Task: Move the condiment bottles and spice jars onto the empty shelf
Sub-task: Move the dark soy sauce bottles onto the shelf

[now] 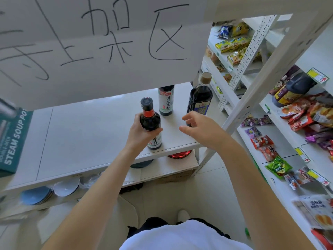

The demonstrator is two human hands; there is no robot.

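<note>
My left hand (pixel 139 131) is wrapped around a dark soy sauce bottle (pixel 150 120) with a black cap and red neck band, standing near the front edge of the white shelf (pixel 86 134). Behind it stands a second soy sauce bottle (pixel 166 101) with a white and green label, its top hidden by a paper sign. A taller dark bottle (pixel 199 95) with a brown cap and blue label stands at the shelf's right end. My right hand (pixel 198 128) hovers open just in front of that tall bottle, fingers curled, touching nothing.
A large handwritten paper sign (pixel 100 46) hangs across the top. A teal steam soup pot box (pixel 12 141) sits at the shelf's left. Plates and bowls (pixel 50 191) lie below. Snack-filled shelves (pixel 281 123) and a big dark jug (pixel 293 89) stand on the right.
</note>
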